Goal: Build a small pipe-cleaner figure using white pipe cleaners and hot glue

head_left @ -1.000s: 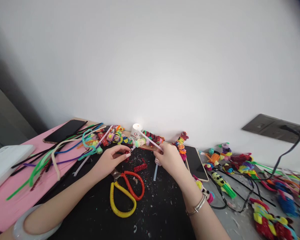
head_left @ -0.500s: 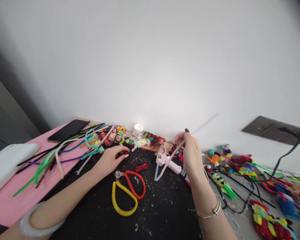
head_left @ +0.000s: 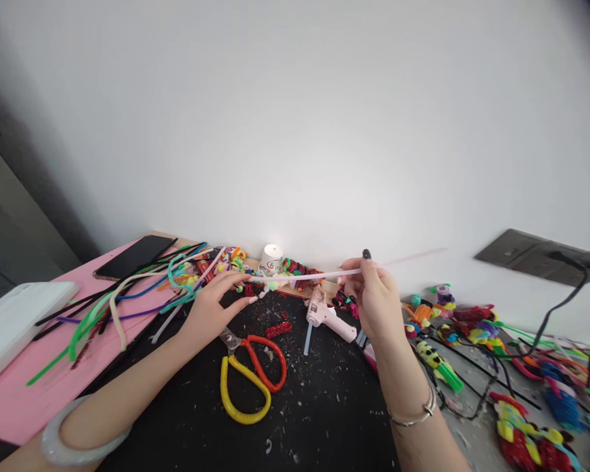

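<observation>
One pale strand (head_left: pixel 319 276), newly near-level between right hand (head_left: pixel 377 301) and left hand (head_left: pixel 211 311)

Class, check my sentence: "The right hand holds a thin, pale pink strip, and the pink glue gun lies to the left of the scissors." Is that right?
Not quite: the glue gun lies to the right of the scissors, as the head view shows. The right hand does hold the pale pink strip.
</observation>
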Action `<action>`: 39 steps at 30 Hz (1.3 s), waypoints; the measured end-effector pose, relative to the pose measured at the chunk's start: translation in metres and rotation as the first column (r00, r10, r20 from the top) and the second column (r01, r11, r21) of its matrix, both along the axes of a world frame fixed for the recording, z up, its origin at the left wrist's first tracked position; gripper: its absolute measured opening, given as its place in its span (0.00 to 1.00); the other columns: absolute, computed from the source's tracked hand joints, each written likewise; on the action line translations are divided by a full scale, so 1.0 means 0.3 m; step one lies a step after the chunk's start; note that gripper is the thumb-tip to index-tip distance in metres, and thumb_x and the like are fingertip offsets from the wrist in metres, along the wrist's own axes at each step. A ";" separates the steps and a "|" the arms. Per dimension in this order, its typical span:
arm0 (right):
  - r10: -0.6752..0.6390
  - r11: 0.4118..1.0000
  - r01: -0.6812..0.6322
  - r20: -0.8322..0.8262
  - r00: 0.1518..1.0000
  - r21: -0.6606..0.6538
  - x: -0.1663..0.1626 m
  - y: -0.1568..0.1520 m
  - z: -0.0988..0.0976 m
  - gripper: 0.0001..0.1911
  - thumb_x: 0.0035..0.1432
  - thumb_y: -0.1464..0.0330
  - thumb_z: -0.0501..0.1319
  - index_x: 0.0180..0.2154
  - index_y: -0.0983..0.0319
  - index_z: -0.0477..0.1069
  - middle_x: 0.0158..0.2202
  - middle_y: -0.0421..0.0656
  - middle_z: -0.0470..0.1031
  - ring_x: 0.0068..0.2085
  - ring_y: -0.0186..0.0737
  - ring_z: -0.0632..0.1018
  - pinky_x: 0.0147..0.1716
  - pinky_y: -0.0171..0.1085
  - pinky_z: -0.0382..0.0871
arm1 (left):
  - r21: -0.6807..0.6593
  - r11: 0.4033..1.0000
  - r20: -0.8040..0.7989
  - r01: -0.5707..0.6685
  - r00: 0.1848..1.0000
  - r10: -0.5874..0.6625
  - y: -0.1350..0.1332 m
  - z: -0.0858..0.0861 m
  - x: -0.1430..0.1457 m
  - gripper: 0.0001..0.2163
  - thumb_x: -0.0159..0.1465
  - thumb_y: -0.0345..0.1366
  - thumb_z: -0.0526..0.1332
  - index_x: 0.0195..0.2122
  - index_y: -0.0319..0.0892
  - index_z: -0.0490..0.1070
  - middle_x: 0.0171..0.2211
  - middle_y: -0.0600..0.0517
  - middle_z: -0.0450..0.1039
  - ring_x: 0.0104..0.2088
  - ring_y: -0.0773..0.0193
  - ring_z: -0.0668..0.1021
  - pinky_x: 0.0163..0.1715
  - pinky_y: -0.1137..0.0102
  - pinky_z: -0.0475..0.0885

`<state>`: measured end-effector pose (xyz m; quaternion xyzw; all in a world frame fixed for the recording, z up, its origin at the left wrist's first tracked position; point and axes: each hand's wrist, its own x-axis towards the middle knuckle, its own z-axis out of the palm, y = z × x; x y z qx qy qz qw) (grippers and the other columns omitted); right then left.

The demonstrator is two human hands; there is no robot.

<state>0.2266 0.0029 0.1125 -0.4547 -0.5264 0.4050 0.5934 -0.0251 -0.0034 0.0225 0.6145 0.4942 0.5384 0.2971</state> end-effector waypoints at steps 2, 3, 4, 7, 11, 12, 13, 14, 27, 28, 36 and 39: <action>0.101 0.994 -0.100 0.015 0.995 -0.051 -0.004 0.004 -0.010 0.22 0.54 0.50 0.58 0.28 0.64 0.72 0.21 0.41 0.72 0.17 0.29 0.62 0.15 0.31 0.52 | -0.109 0.991 0.159 0.072 0.986 -0.054 -0.008 0.005 0.011 0.17 0.52 0.39 0.68 0.42 0.44 0.74 0.36 0.49 0.75 0.38 0.56 0.76 0.44 0.62 0.71; 0.148 0.987 -0.146 0.020 0.989 -0.073 -0.007 0.006 -0.015 0.22 0.54 0.50 0.59 0.28 0.64 0.73 0.22 0.42 0.74 0.17 0.29 0.62 0.15 0.31 0.52 | -0.162 0.980 0.233 0.115 0.970 -0.075 -0.010 0.003 0.015 0.17 0.52 0.40 0.68 0.43 0.44 0.74 0.33 0.50 0.75 0.35 0.58 0.76 0.40 0.64 0.72; 0.188 0.979 -0.185 0.024 0.982 -0.090 -0.010 0.008 -0.021 0.22 0.54 0.51 0.59 0.28 0.64 0.73 0.23 0.42 0.75 0.17 0.29 0.63 0.15 0.30 0.52 | -0.204 0.967 0.300 0.154 0.950 -0.088 -0.010 -0.001 0.018 0.17 0.52 0.40 0.68 0.43 0.43 0.74 0.31 0.51 0.75 0.32 0.60 0.76 0.37 0.66 0.72; 0.277 0.955 -0.271 0.041 0.960 -0.119 -0.022 0.011 -0.037 0.21 0.55 0.52 0.60 0.30 0.64 0.75 0.23 0.42 0.76 0.17 0.28 0.63 0.16 0.30 0.53 | -0.264 0.935 0.498 0.238 0.864 -0.080 -0.006 -0.021 0.022 0.15 0.54 0.41 0.68 0.40 0.40 0.76 0.29 0.52 0.74 0.28 0.66 0.73 0.33 0.70 0.71; 0.352 0.924 -0.340 0.044 0.935 -0.174 -0.040 0.012 -0.053 0.19 0.55 0.55 0.60 0.31 0.65 0.75 0.23 0.43 0.76 0.17 0.29 0.63 0.17 0.30 0.54 | -0.268 0.919 0.719 0.288 0.695 -0.009 0.004 -0.024 0.019 0.11 0.53 0.38 0.69 0.34 0.39 0.76 0.26 0.54 0.72 0.27 0.70 0.71 0.30 0.74 0.70; 0.366 0.917 -0.352 0.044 0.930 -0.188 -0.044 0.011 -0.057 0.17 0.55 0.56 0.61 0.32 0.66 0.75 0.24 0.43 0.76 0.18 0.29 0.63 0.17 0.30 0.55 | -0.262 0.920 0.741 0.291 0.672 -0.002 0.006 -0.017 0.017 0.09 0.54 0.38 0.69 0.33 0.39 0.75 0.26 0.55 0.71 0.27 0.71 0.71 0.30 0.74 0.70; 0.379 0.910 -0.362 0.051 0.924 -0.203 -0.048 0.010 -0.061 0.16 0.54 0.58 0.61 0.34 0.66 0.75 0.25 0.43 0.77 0.18 0.28 0.64 0.17 0.30 0.55 | -0.255 0.923 0.755 0.288 0.656 0.004 0.008 -0.010 0.014 0.08 0.55 0.37 0.68 0.32 0.39 0.74 0.25 0.56 0.69 0.26 0.71 0.70 0.30 0.75 0.70; 0.387 0.906 -0.366 0.066 0.920 -0.214 -0.051 0.009 -0.066 0.14 0.54 0.60 0.62 0.35 0.66 0.74 0.26 0.43 0.77 0.18 0.28 0.64 0.16 0.30 0.55 | -0.249 0.926 0.765 0.283 0.644 0.009 0.010 -0.001 0.011 0.07 0.57 0.37 0.66 0.31 0.40 0.72 0.23 0.57 0.68 0.25 0.72 0.69 0.29 0.75 0.69; 0.060 0.997 -0.082 0.762 0.645 -0.009 -0.095 0.029 -0.161 0.09 0.54 0.75 0.57 0.33 0.62 0.75 0.29 0.42 0.78 0.28 0.37 0.74 0.31 0.36 0.67 | -0.313 0.946 0.180 0.081 0.983 -0.025 0.045 -0.026 -0.050 0.18 0.62 0.44 0.53 0.18 0.44 0.54 0.14 0.60 0.52 0.16 0.69 0.59 0.19 0.72 0.53; 0.020 0.995 -0.092 0.835 0.551 0.037 -0.110 0.022 -0.177 0.09 0.54 0.76 0.58 0.33 0.61 0.76 0.31 0.43 0.78 0.32 0.40 0.75 0.35 0.38 0.67 | -0.294 0.954 0.100 0.062 0.994 -0.033 0.046 -0.030 -0.051 0.17 0.61 0.44 0.56 0.18 0.43 0.57 0.15 0.59 0.55 0.17 0.68 0.60 0.20 0.72 0.54; -0.077 0.988 -0.123 0.989 0.127 0.093 -0.178 -0.001 -0.287 0.04 0.56 0.73 0.62 0.31 0.63 0.76 0.37 0.48 0.76 0.41 0.48 0.71 0.42 0.42 0.64 | 0.036 0.999 -0.634 -0.014 0.772 0.034 0.073 -0.065 -0.048 0.15 0.62 0.41 0.56 0.49 0.44 0.69 0.50 0.46 0.72 0.50 0.53 0.73 0.49 0.61 0.67; -0.055 0.991 -0.109 0.984 0.167 0.074 -0.174 0.011 -0.299 0.05 0.56 0.74 0.62 0.30 0.63 0.77 0.36 0.48 0.76 0.40 0.48 0.72 0.42 0.42 0.64 | 0.012 0.999 -0.675 0.032 0.738 -0.016 0.091 -0.081 -0.042 0.18 0.63 0.39 0.55 0.54 0.44 0.67 0.56 0.45 0.69 0.55 0.53 0.70 0.54 0.59 0.65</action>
